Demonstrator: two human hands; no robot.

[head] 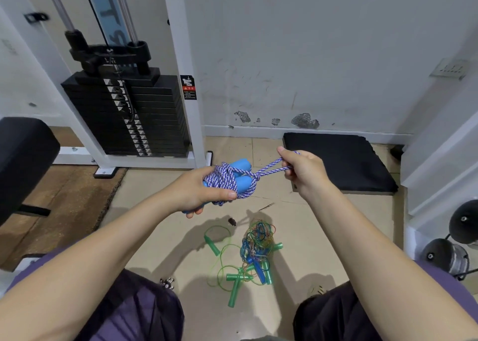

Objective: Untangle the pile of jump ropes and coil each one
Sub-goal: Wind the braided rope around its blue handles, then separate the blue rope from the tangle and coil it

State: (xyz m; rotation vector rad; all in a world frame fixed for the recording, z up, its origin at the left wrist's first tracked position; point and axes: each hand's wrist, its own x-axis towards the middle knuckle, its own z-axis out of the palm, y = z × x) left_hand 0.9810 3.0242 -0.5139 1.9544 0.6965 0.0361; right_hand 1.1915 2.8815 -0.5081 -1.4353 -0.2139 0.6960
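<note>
A purple-and-white braided jump rope (227,179) is wound in a bundle around its two light-blue handles (241,166). My left hand (199,194) grips that bundle from the left, thumb across the coils. My right hand (301,171) pinches a loop of the same rope and holds it taut out to the right. On the floor below lies a tangled pile of thin ropes (256,245) in green, blue and orange, with several green handles (234,289) and a blue handle (258,269) sticking out.
A black weight stack (144,113) in a white frame stands at the back left. A black foam mat (338,162) lies against the wall at the right. A black padded seat (23,157) is at the left edge, dumbbells (450,258) at the right. My knees frame the pile.
</note>
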